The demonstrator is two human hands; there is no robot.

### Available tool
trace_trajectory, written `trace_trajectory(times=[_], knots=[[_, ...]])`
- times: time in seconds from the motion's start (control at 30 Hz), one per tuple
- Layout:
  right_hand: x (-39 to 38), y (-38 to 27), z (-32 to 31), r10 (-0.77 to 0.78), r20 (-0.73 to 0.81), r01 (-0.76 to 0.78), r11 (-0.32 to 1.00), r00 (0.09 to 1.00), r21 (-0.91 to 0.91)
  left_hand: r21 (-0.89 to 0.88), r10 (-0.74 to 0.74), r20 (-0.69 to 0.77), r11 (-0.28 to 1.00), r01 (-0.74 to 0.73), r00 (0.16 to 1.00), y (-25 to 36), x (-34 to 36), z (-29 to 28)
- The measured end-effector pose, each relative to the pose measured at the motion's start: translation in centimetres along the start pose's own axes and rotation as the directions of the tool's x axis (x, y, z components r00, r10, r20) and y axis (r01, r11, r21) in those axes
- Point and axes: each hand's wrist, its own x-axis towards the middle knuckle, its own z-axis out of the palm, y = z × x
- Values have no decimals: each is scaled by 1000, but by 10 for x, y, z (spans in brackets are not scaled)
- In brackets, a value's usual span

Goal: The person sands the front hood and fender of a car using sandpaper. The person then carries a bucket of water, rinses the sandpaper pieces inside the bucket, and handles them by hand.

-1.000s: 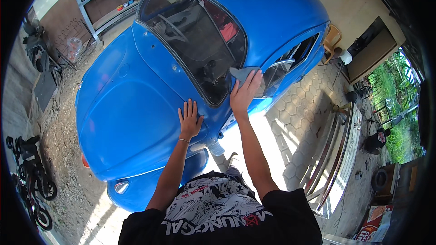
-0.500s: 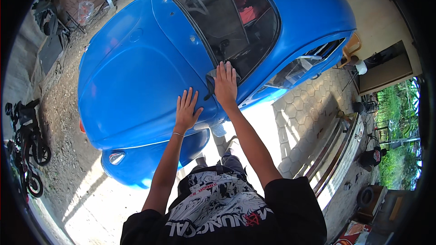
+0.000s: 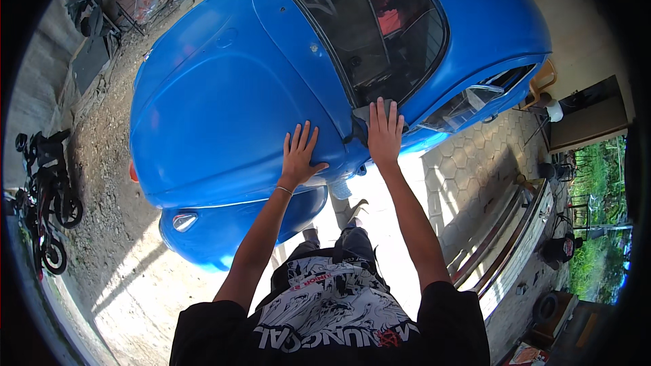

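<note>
The blue car (image 3: 203, 115) fills the middle, with its hood toward the left and its windscreen (image 3: 373, 27) at the upper middle. My left hand (image 3: 300, 156) lies open on the rear corner of the hood, fingers spread. My right hand (image 3: 385, 132) holds a grey cloth (image 3: 359, 122) against the bodywork at the lower corner of the windscreen, fingers extended over it. The cloth is partly hidden under that hand. A front fender (image 3: 230, 230) with a small light (image 3: 184, 220) shows below the hood.
A black motorcycle (image 3: 47, 196) stands at the far left on gravel. At the right are long metal strips on a stand (image 3: 502, 237), an orange chair (image 3: 542, 74), a tyre (image 3: 546, 305) and a doorway (image 3: 590, 108). Clutter lines the upper-left wall (image 3: 88, 7).
My right hand and the grey cloth have moved down from the window pillar to the windscreen's lower corner, lying flatter. My left hand stays on the hood. The whole view has shifted.
</note>
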Motion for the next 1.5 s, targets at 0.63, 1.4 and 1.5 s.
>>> trace_trajectory(times=[0.63,1.4,1.5], knots=[[-81,-6,39,-489,-33,478,833,871,279,-51,-93,-96,995,88,991,1,-31,43],[-243,134,56,336,457,-443,-124,823,888,-603,-18,45,797,41,999,178,-37,169],[-247,160,77,368,490,-461,-170,790,871,-613,-82,97,780,124,992,214,-34,172]])
